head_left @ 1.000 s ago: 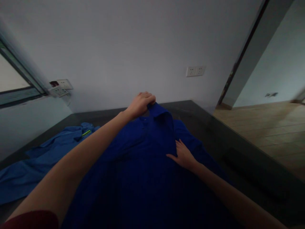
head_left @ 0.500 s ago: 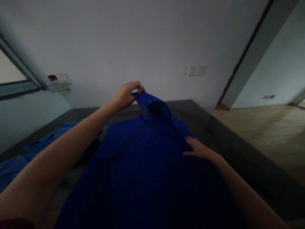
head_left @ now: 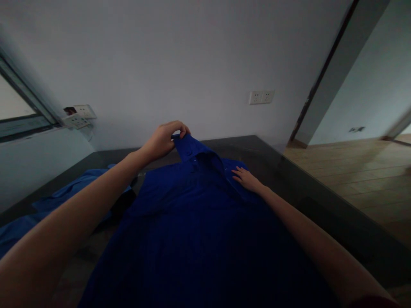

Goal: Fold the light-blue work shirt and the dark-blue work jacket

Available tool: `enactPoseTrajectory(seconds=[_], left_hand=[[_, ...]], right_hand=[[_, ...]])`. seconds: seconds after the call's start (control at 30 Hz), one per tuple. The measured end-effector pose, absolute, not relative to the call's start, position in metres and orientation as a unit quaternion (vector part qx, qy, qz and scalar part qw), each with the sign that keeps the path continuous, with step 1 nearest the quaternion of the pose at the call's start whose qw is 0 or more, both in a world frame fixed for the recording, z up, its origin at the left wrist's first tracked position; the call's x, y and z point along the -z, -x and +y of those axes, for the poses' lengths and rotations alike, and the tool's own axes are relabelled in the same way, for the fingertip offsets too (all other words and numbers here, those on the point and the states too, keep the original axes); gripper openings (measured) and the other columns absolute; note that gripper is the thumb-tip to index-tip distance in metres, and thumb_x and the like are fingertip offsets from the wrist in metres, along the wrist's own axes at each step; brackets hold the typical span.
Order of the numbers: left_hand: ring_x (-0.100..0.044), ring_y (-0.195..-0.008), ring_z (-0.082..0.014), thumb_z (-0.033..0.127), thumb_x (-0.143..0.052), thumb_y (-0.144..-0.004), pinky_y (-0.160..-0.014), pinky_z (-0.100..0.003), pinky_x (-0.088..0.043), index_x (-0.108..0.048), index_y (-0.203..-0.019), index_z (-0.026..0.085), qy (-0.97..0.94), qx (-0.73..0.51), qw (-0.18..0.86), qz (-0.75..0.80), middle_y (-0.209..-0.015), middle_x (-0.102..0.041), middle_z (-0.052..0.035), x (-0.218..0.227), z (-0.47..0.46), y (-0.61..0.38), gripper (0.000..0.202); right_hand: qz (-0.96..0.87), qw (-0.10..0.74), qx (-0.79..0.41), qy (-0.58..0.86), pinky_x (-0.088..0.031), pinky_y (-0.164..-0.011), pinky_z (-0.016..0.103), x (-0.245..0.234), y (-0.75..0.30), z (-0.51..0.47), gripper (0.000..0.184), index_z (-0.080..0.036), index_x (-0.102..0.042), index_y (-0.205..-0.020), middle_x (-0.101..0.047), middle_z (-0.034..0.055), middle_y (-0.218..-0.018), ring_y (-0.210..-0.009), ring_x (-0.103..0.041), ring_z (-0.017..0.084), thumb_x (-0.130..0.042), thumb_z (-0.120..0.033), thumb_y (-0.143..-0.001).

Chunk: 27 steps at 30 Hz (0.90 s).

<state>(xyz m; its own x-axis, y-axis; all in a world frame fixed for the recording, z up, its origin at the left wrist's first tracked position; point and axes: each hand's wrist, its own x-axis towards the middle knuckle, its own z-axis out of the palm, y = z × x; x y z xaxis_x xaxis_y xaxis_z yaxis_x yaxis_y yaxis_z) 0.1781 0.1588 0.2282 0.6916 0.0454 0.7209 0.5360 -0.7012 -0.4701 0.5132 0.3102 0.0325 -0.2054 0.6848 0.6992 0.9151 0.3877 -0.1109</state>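
A dark blue collared shirt [head_left: 192,214] lies spread on a dark table [head_left: 253,147], collar at the far end. My left hand [head_left: 163,139] pinches the collar's left tip and holds it raised off the table. My right hand [head_left: 245,179] rests flat, fingers stretched out, on the cloth at the shirt's right shoulder beside the collar. A button shows on the placket just below the lifted collar.
A lighter blue garment [head_left: 61,199] lies crumpled at the table's left. Wall sockets [head_left: 261,97] sit on the far wall and more outlets [head_left: 78,116] near a window at left. The table's right edge borders a wooden floor [head_left: 353,171].
My right hand has slid forward along the shirt from its middle up to the right shoulder by the collar. My left hand lifted the collar, then lowered it slightly, still pinching it.
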Motion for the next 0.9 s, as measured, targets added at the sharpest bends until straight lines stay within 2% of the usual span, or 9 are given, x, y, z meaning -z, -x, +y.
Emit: enactPoseTrajectory(seconds=[0.07, 0.2, 0.3, 0.4, 0.5, 0.67, 0.8, 0.9], left_hand=[[-0.059, -0.095, -0.0159, 0.003, -0.042, -0.069, -0.087, -0.031, -0.044, -0.051, -0.080, 0.017, 0.850, 0.338, 0.368, -0.168, -0.099, -0.066, -0.0049, -0.229, 0.157, -0.173, 0.020], [-0.058, -0.099, -0.0177, 0.002, -0.042, -0.070, -0.092, -0.035, -0.042, -0.058, -0.091, 0.017, 0.833, 0.325, 0.414, -0.172, -0.100, -0.067, -0.0054, -0.234, 0.158, -0.160, 0.030], [-0.058, -0.101, -0.0179, 0.002, -0.043, -0.073, -0.095, -0.037, -0.040, -0.059, -0.109, 0.018, 0.819, 0.331, 0.437, -0.168, -0.103, -0.067, -0.0057, -0.234, 0.158, -0.149, 0.042], [-0.058, -0.101, -0.0173, 0.004, -0.043, -0.077, -0.098, -0.038, -0.037, -0.062, -0.109, 0.022, 0.827, 0.307, 0.443, -0.159, -0.103, -0.068, -0.0042, -0.222, 0.154, -0.135, 0.042], [-0.058, -0.104, -0.0172, 0.004, -0.040, -0.077, -0.103, -0.040, -0.033, -0.066, -0.104, 0.026, 0.845, 0.277, 0.424, -0.174, -0.105, -0.069, -0.0018, -0.190, 0.153, -0.113, 0.044], [-0.053, -0.114, -0.0182, 0.003, -0.038, -0.075, -0.109, -0.042, -0.027, -0.065, -0.111, 0.031, 0.890, 0.167, 0.325, -0.274, -0.115, -0.067, 0.0009, -0.100, 0.172, -0.060, 0.053], [-0.051, -0.117, -0.0197, 0.004, -0.039, -0.075, -0.107, -0.041, -0.032, -0.069, -0.098, 0.032, 0.907, 0.103, 0.230, -0.337, -0.117, -0.065, 0.0019, -0.044, 0.186, -0.024, 0.046], [-0.051, -0.118, -0.0192, 0.003, -0.038, -0.071, -0.104, -0.037, -0.036, -0.068, -0.099, 0.028, 0.890, 0.162, 0.199, -0.377, -0.121, -0.062, -0.0007, -0.037, 0.190, -0.013, 0.048]], right_hand=[[-0.742, 0.311, 0.173, 0.568, -0.024, -0.107, 0.059, -0.030, -0.517, 0.321, 0.051, -0.019, -0.044, -0.138, -0.033, 0.0151, -0.149, -0.138, -0.027, 0.031, -0.036, -0.045, -0.095], [-0.701, 0.307, 0.182, 0.618, -0.023, -0.103, 0.066, -0.024, -0.536, 0.333, 0.050, -0.025, -0.038, -0.141, -0.032, 0.0126, -0.150, -0.138, -0.027, 0.031, -0.027, -0.046, -0.097], [-0.675, 0.319, 0.200, 0.634, -0.022, -0.101, 0.069, -0.021, -0.545, 0.338, 0.047, -0.028, -0.040, -0.140, -0.034, 0.0118, -0.149, -0.137, -0.028, 0.031, -0.024, -0.042, -0.098], [-0.649, 0.331, 0.200, 0.655, -0.023, -0.100, 0.070, -0.020, -0.549, 0.342, 0.049, -0.026, -0.043, -0.139, -0.035, 0.0113, -0.149, -0.137, -0.029, 0.034, -0.023, -0.042, -0.097], [-0.616, 0.342, 0.189, 0.684, -0.022, -0.101, 0.070, -0.020, -0.552, 0.347, 0.051, -0.025, -0.043, -0.139, -0.035, 0.0097, -0.149, -0.136, -0.028, 0.036, -0.022, -0.044, -0.096], [-0.595, 0.366, 0.179, 0.693, -0.019, -0.102, 0.069, -0.018, -0.555, 0.353, 0.054, -0.024, -0.045, -0.138, -0.036, 0.0107, -0.148, -0.137, -0.026, 0.037, -0.020, -0.046, -0.095], [-0.596, 0.386, 0.191, 0.678, -0.022, -0.102, 0.068, -0.021, -0.555, 0.350, 0.056, -0.020, -0.046, -0.137, -0.036, 0.0139, -0.148, -0.136, -0.027, 0.037, -0.022, -0.047, -0.094], [-0.611, 0.398, 0.211, 0.651, -0.024, -0.105, 0.063, -0.028, -0.554, 0.340, 0.059, -0.014, -0.042, -0.140, -0.033, 0.0158, -0.149, -0.138, -0.025, 0.036, -0.023, -0.048, -0.094]])
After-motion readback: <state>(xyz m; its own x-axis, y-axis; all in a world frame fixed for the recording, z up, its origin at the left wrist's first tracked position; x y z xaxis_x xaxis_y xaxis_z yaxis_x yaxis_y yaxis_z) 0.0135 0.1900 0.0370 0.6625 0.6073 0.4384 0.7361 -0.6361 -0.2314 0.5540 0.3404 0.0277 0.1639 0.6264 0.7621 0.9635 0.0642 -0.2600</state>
